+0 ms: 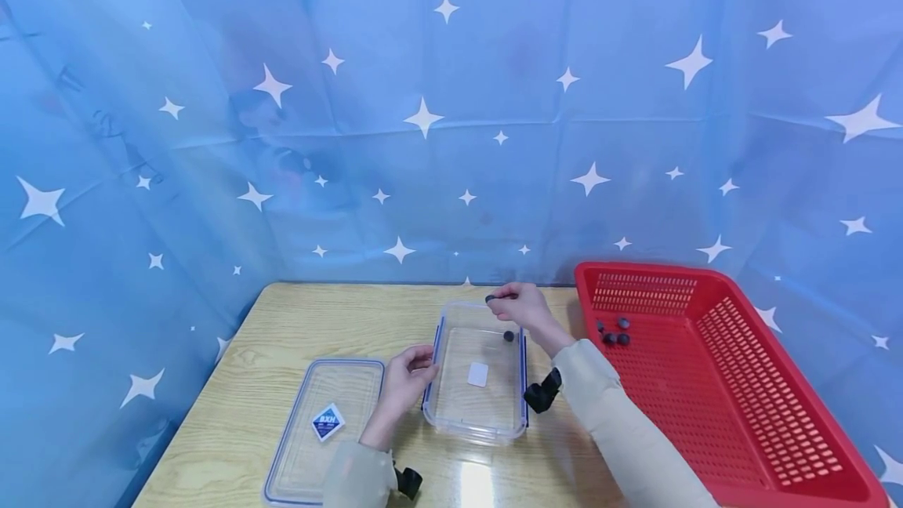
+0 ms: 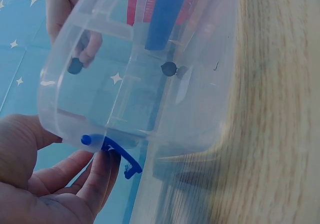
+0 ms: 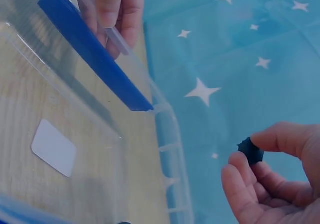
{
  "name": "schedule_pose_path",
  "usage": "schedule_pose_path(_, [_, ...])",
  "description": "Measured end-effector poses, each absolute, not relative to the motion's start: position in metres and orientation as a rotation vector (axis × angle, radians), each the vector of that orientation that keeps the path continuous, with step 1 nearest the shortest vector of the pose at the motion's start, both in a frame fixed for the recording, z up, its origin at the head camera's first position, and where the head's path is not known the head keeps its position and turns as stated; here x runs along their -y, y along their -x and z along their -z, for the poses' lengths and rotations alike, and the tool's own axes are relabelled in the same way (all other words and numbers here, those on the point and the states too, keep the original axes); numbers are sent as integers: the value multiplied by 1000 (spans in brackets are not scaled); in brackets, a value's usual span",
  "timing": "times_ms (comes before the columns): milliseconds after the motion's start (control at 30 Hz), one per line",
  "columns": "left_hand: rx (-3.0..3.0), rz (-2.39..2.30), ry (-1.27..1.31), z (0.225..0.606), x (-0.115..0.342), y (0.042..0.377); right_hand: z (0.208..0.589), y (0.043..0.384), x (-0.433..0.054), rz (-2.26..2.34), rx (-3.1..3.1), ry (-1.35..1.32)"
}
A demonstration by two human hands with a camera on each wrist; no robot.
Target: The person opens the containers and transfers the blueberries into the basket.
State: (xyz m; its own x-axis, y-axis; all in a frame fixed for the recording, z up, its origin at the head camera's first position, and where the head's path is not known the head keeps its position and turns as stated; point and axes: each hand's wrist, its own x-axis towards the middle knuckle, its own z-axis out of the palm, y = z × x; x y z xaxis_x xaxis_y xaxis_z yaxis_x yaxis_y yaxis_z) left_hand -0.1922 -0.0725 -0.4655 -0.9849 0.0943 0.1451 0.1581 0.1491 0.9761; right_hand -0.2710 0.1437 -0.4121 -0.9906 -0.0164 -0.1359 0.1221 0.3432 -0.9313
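Note:
My right hand (image 1: 520, 306) pinches a blueberry (image 3: 251, 151) between thumb and fingertips, above the far right corner of a clear plastic box (image 1: 451, 406). The held berry is dark and round, with its small crown showing in the right wrist view. Another blueberry (image 1: 509, 335) lies inside the box near that corner. At the box's left side, my left hand (image 1: 405, 384) holds the rim, thumb on top and fingers below by a blue clip (image 2: 119, 154). A white label (image 1: 477, 374) shows at the box's bottom.
Left of the box lies its clear lid (image 1: 356, 390) with a blue edge and a sticker. A large red basket (image 1: 691, 382) stands on the right, with several blueberries (image 1: 624, 323) near its far left corner. Behind the wooden table (image 1: 296, 320) hangs a starry blue curtain (image 1: 494, 210).

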Motion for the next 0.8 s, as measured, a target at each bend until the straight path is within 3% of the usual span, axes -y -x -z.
schedule_pose_path(800, [2364, 2007, 239, 465, 72, 192, 365, 252, -205, 1791, -2488, -40])
